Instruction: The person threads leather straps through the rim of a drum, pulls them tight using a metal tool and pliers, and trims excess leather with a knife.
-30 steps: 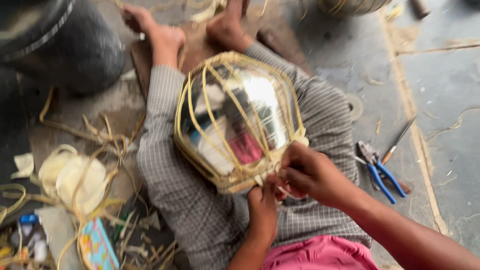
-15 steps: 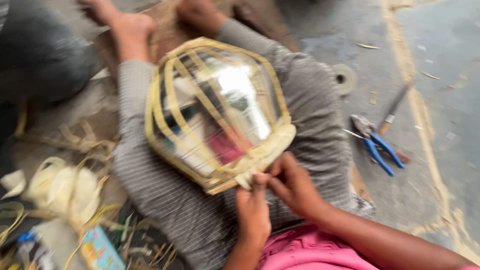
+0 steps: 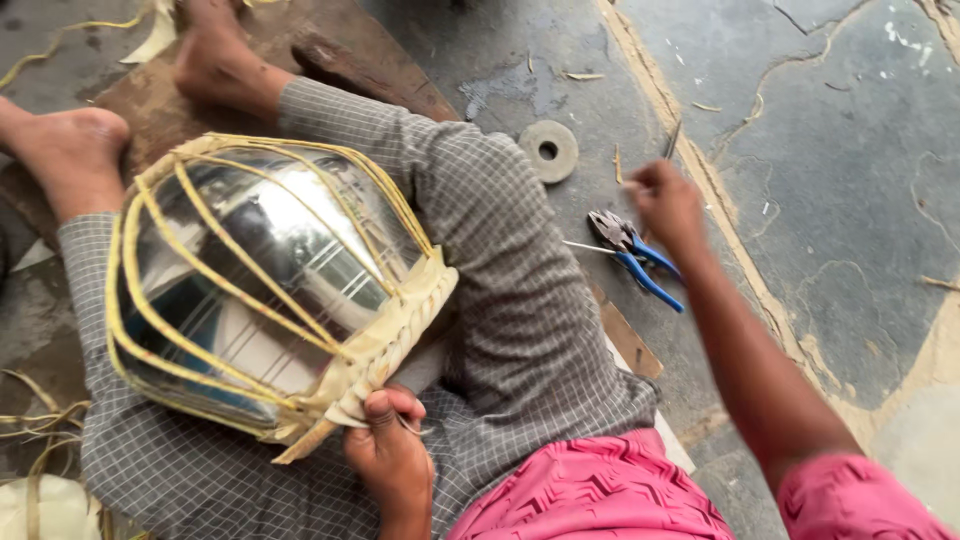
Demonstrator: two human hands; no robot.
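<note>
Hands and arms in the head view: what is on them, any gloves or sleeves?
No gloves: both the left hand and the right hand are bare, with no rings, bands or watch showing. The forearms are uncovered too. The right arm ends in a short pink sleeve at the upper arm, the same pink as the textured shirt. The left arm's sleeve is out of frame.

Bowl [image 3: 270,260] in cane frame [image 3: 160,340] sits on the lap at 9 o'clock. Left hand [image 3: 392,462] at 6, touching the frame's woven rim [image 3: 390,340]. Right hand [image 3: 668,205] out at 2, above the floor [image 3: 850,150]. Pliers [image 3: 635,260] lie on the floor just at its 7. Washer [image 3: 549,151] at 12, behind the pliers. Feet [image 3: 215,60] at 11 on a board [image 3: 330,50]. Cane strips [image 3: 35,430] at 8.
</note>
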